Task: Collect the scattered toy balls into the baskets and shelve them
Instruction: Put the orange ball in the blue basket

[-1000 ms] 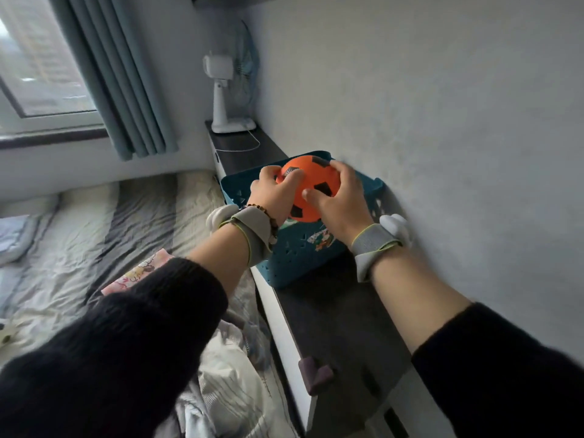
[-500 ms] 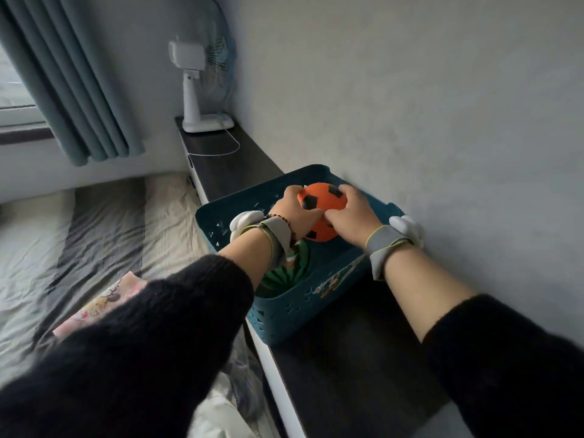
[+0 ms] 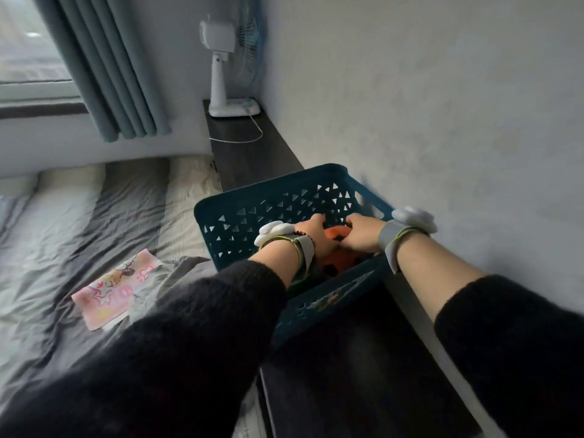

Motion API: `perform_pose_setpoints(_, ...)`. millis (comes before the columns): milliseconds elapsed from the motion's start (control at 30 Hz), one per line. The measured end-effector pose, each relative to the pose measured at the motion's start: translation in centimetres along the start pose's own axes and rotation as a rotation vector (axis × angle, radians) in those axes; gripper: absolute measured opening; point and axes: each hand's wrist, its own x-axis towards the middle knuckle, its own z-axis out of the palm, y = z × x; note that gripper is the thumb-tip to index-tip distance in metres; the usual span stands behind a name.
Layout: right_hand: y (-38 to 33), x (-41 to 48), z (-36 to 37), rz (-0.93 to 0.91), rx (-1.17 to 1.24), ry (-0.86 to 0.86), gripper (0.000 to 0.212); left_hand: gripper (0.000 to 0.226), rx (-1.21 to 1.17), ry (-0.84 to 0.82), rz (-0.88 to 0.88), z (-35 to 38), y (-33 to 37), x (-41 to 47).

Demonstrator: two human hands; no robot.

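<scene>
A dark teal perforated basket (image 3: 268, 203) stands on a dark shelf top (image 3: 363, 374) against the wall. Both my hands reach down inside it. My left hand (image 3: 311, 233) and my right hand (image 3: 363, 233) press on either side of an orange ball with black patches (image 3: 339, 248), which sits low in the basket and is mostly hidden by my fingers. A sliver of a green striped ball (image 3: 297, 284) peeks out under my left wrist.
A white standing fan (image 3: 226, 71) with its cord stands at the shelf's far end. The wall runs close along the right. A bed with grey striped sheets (image 3: 94, 216) lies to the left, with a pink printed cloth (image 3: 117, 292) on it. Curtains hang at the window.
The orange ball has gone from above the basket's rim down into the basket, with both hands still on it. My view has tilted down and nearer the basket.
</scene>
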Motion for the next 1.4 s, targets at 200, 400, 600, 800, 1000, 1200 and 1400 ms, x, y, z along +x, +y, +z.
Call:
perform_pose_setpoints(200, -1.4, -1.3, 0.2, -0.130, -0.203, -0.017, 0.013, 0.027, -0.004, 0.001, 0.055, 0.3, 0.0, -1.4)
perform_pose_setpoints(400, -3.1, -2.6, -0.1, -0.221, -0.123, 0.178, 0.018, 0.034, -0.098, 0.154, 0.030, -1.3, -1.3, -3.6)
perform_pose_setpoints(600, -7.4, -3.7, 0.1, -0.343, 0.072, 0.321, 0.018, 0.035, -0.120, 0.367, -0.015, -4.0, -3.1, -7.4)
perform_pose_setpoints(800, -11.7, -7.3, 2.6, -0.458, 0.137, 0.272, 0.021, 0.034, -0.175, 0.545, -0.089, -5.8, -6.9, -12.5)
perform_pose_setpoints(1000, -17.6, -13.0, 7.1, -0.587, 0.178, 0.254, 0.023, 0.036, -0.257, 0.665, -0.181, -6.4, -12.9, -20.2)
perform_pose_setpoints(1200, -24.5, -20.5, 15.9, -0.708, 0.201, 0.134, 0.024, 0.034, -0.296, 0.699, -0.320, -5.7, -21.5, -31.5)
perform_pose_setpoints(1400, -29.8, -27.6, 24.6, -0.761, 0.195, 0.032, 0.021, 0.033, -0.301, 0.724, -0.456, -3.9, -28.6, -42.8)
